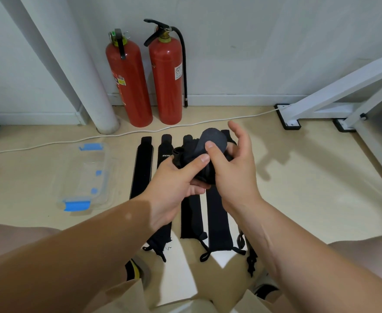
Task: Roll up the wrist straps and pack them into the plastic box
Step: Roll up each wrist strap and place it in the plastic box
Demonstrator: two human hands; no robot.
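— Wrist strap (191,158), where is it?
— Centre of the frame, half rolled, held off the floor (298,177). The left hand (176,184) grips the roll from below; the right hand (232,175) pinches its loose rounded end under the thumb.
— And the plastic box (105,159)?
— Left of centre, beside the flat straps (141,172).

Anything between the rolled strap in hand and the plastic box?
Nothing visible blocks it. Only flat straps lie on the floor between the rolled strap and the plastic box to its left. Cannot tell if the box is lidded.
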